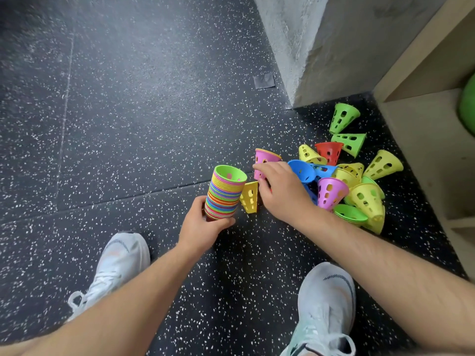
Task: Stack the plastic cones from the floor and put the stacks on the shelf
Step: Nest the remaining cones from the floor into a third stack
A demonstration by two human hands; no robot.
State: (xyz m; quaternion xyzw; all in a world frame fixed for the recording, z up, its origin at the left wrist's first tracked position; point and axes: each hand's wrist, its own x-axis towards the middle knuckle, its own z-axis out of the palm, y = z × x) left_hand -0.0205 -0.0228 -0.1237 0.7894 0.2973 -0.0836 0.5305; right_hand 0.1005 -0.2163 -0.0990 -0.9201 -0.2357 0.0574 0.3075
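Note:
My left hand (203, 224) grips the lower end of a tall stack of nested coloured cones (225, 192), wide rims up, a green one innermost on top. A yellow cone (250, 197) lies on the floor right beside the stack. My right hand (279, 187) reaches over a pink cone (264, 160) with a yellow rim nested in it, its fingers curled around the cone's side. Right of that hand lies a heap of loose perforated cones (357, 181) in yellow, green, blue, pink and red. The wooden shelf (421, 140) stands at the right.
Dark speckled rubber floor (128, 124) all around. A grey concrete pillar (308, 47) rises behind the heap. A green ball (467, 106) sits in the shelf. My two white shoes (118, 263) (326, 304) stand near the bottom.

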